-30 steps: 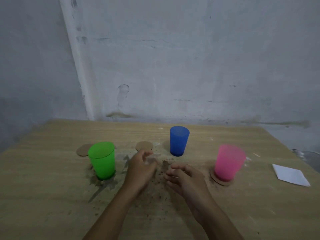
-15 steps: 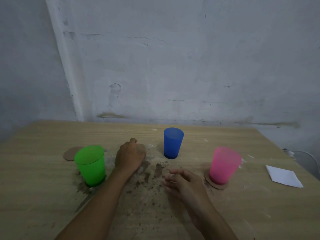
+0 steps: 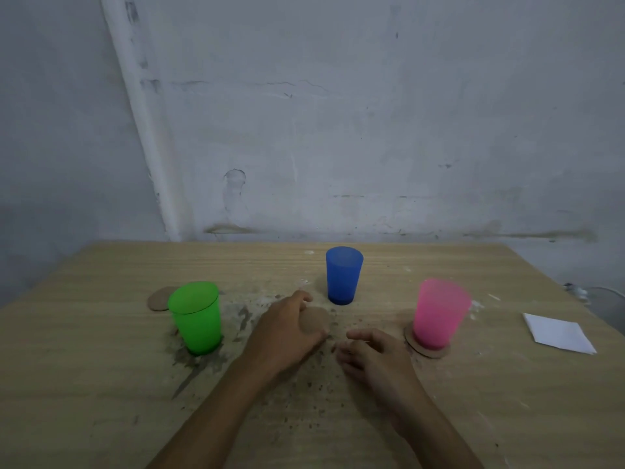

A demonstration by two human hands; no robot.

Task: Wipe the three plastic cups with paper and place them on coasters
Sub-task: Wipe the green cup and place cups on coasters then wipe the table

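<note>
Pinching a round coaster (image 3: 315,320) in my left grip (image 3: 287,328) mid-counter (image 3: 101,384), just before the blue cup (image 3: 343,275); right grip (image 3: 375,355) loosely spread, empty.

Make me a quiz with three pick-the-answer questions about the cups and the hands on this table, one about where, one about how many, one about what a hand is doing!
1. Which cup stands on a coaster?
A. green
B. blue
C. pink

2. How many cups are on the table?
A. two
B. three
C. four

3. What is the left hand doing?
A. holding a round coaster
B. holding the white paper
C. lying flat and empty

Answers:
1 C: the pink cup sits on a coaster.
2 B: green cup, blue cup and pink.
3 A: the left hand grips a round coaster.
</note>
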